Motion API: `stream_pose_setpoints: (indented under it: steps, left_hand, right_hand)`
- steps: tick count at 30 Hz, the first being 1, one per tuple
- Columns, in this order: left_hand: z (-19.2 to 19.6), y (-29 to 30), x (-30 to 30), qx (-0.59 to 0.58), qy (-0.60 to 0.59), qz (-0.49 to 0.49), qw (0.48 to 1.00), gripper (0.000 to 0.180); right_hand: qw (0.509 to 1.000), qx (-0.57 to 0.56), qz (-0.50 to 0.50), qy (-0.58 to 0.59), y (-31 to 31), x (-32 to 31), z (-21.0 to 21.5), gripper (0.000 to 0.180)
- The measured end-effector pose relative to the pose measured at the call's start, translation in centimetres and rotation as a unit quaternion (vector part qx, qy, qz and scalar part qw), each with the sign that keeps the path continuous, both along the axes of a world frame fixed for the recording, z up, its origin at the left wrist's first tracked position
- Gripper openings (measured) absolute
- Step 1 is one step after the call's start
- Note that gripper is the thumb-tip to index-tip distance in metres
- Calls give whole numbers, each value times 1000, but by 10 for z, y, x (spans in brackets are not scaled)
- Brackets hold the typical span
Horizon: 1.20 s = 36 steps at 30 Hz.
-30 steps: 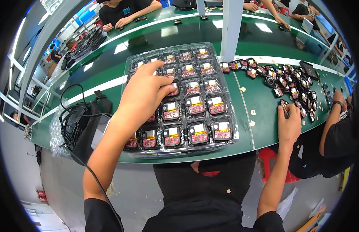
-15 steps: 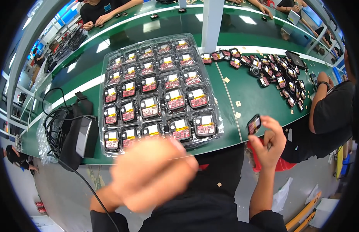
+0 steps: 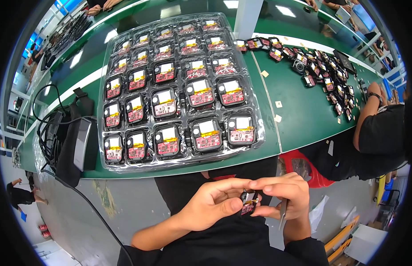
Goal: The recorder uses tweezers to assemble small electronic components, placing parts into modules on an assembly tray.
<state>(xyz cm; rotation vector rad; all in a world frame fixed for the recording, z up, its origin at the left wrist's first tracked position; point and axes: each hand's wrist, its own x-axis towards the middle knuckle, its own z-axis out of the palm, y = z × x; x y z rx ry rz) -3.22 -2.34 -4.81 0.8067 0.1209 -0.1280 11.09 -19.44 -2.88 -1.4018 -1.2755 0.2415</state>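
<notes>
While both my hands meet below the table edge, findings follow.
Left hand [image 3: 212, 205]: curled shut, thumb and fingers pinching the small black module [image 3: 249, 203] from its left side.
Right hand [image 3: 281, 195]: closed; fingertips on the module's top right, with slim metal tweezers [image 3: 282, 215] tucked in the palm, pointing down.
Module position: between my 2 hands, close to my body; long axis roughly upright, red board facing up.
Nearer hand: both touching.
Tray [image 3: 181, 91]: clear, well ahead of my hands on the green table [image 3: 303, 106], holding rows of similar modules.
</notes>
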Motion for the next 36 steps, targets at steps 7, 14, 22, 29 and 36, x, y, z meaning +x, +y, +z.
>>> stream_pose_setpoints:
  steps: [7,14,22,29,36]
  left_hand:
    - [-10,-4,-8,-86,1,142,986,55]
    - [-26,-6,-10,-101,-49,199,974,52]
    - [-33,-8,-15,-39,-63,186,980,52]
    - [-22,-10,-14,-50,-8,204,978,54]
    - [-23,-15,-15,-20,-12,213,977,53]
  right_hand:
    - [979,-151,-132,-40,0,-17,-1,52]
    - [939,-76,-216,-257,10,-30,-23,34]
    - [932,-66,-221,-281,13,-32,-25,31]
    - [968,-59,-189,-151,11,-32,-28,24]
    - [970,-72,-199,-119,13,-37,-29,23]
